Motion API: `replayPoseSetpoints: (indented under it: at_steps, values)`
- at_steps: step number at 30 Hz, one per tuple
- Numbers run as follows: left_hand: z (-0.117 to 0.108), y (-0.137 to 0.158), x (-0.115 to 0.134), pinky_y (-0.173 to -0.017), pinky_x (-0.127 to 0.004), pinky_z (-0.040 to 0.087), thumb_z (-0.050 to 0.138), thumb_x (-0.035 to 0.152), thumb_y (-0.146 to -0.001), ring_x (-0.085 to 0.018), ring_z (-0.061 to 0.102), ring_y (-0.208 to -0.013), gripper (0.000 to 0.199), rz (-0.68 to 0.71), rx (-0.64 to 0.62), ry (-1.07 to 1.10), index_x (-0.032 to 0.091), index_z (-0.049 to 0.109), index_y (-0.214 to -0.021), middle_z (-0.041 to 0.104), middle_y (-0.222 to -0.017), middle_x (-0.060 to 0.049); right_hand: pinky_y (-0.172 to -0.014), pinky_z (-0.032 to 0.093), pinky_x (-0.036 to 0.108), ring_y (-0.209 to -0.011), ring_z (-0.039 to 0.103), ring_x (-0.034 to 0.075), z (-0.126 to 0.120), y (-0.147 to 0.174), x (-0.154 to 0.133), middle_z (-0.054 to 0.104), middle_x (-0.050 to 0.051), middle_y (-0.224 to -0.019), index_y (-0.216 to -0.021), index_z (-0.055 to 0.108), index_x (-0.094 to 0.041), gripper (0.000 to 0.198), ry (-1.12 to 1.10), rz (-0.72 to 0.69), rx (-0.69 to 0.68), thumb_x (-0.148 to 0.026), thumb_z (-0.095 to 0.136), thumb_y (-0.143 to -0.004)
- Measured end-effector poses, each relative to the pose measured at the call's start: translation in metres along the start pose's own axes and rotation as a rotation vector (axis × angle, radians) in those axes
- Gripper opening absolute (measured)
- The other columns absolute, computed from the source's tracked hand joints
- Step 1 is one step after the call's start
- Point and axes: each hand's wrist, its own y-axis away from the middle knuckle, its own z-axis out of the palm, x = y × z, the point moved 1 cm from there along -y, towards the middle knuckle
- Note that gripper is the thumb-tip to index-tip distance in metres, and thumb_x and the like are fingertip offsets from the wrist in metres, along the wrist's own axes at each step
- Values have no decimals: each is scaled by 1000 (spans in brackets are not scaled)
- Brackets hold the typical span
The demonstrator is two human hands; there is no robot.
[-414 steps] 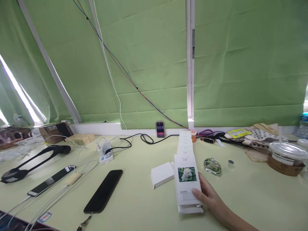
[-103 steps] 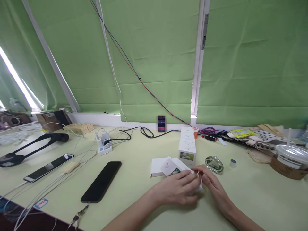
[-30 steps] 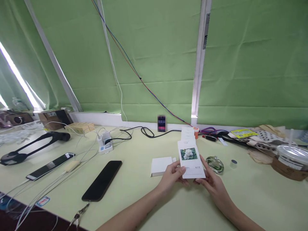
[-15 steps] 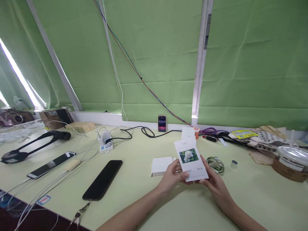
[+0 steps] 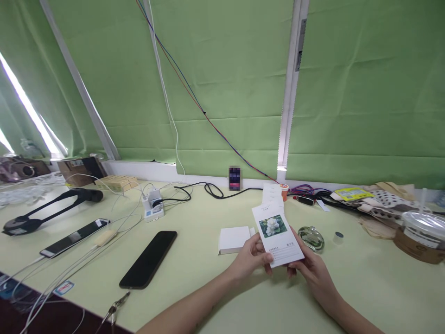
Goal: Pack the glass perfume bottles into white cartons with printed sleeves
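Between both hands is a white printed card [image 5: 281, 248] with a photo of a white flower among green leaves and small text. My left hand [image 5: 251, 259] is closed on its lower left edge, thumb on the front. At the lower right edge, my right hand [image 5: 308, 262] grips it, with some fingers hidden behind. Beyond the card's top is a white paper strip [image 5: 272, 193]; I cannot tell whether the two are joined. A small white box [image 5: 234, 239] lies left of my left hand. Right of my right hand are a round glass bottle [image 5: 312, 238] and a small silvery cap [image 5: 338, 238].
A black phone [image 5: 149, 260] lies to the left, near keys [image 5: 114, 308]. Farther left are another phone [image 5: 74, 239], cables and a power strip [image 5: 153, 206]. An orange-labelled tub [image 5: 284, 192] stands at the back. A lidded cup [image 5: 422, 236] stands at the right.
The card's lower edge has dropped slightly toward me and to the right, and the card looks a little more tilted. Both hands keep hold of it.
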Motion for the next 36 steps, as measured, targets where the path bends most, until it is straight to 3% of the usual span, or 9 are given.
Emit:
replayPoseSetpoints:
  at_steps: [7, 13, 17, 22, 28, 30, 33, 36]
  values:
    - [2, 0, 0, -54, -23, 49, 78, 53, -64, -18, 64, -72, 65, 61, -1, -13, 17, 59, -113, 70, -94, -10, -53, 53, 28, -56, 58, 17, -1, -2, 3, 68, -1, -70, -145, 33, -24, 76, -50, 11, -76, -37, 67, -79]
    - [15, 7, 13, -82, -36, 50, 62, 58, -79, -26, 64, -95, 56, 176, -36, -94, 18, 59, -118, 67, -111, -14, -56, 53, 30, -58, 61, 18, -1, 0, 6, 69, 4, -75, -145, 33, -24, 69, -158, 7, -114, -56, 52, -87]
    - [18, 9, 11, -84, -43, 50, 57, 56, -83, -29, 66, -93, 58, 125, -89, -30, 18, 53, -126, 67, -110, -15, -55, 53, 27, -58, 58, 14, 1, -1, 11, 68, 3, -81, -136, 46, -27, 57, -340, 88, -46, -51, 56, -86]
    - [7, 7, 3, -99, -47, 42, 78, 44, -69, -34, 52, -120, 66, 110, 16, 48, 17, 53, -124, 60, -126, -16, -45, 51, 23, -52, 54, 12, 3, -2, 14, 64, 1, -70, -122, 60, -22, 53, -428, 166, -38, -54, 63, -80]
    - [1, 7, 4, -96, -50, 44, 86, 37, -57, -38, 55, -116, 76, 66, 59, 49, 16, 51, -121, 62, -121, -18, -46, 50, 24, -55, 57, 14, 7, -2, 10, 67, 3, -75, -129, 51, -23, 59, -349, 253, -72, -57, 58, -82]
    - [2, 8, 5, -95, -50, 44, 87, 35, -56, -36, 54, -116, 89, 76, 95, -20, 19, 42, -130, 60, -123, -17, -50, 49, 26, -58, 59, 15, 8, -2, 7, 67, 2, -77, -134, 45, -26, 60, -301, 272, -81, -59, 53, -84]
    - [5, 9, 8, -99, -49, 42, 89, 28, -54, -33, 49, -122, 118, 154, 188, -182, 30, 13, -145, 49, -135, -14, -57, 49, 29, -59, 59, 17, 10, 0, 2, 62, -1, -70, -137, 39, -28, 63, -201, 247, -104, -63, 49, -85]
    - [6, 10, 10, -101, -47, 40, 88, 28, -55, -30, 48, -121, 126, 210, 237, -376, 37, 1, -145, 41, -139, -11, -60, 49, 32, -56, 57, 16, 12, 1, -1, 58, -3, -68, -137, 35, -26, 68, -116, 200, -126, -65, 49, -83]
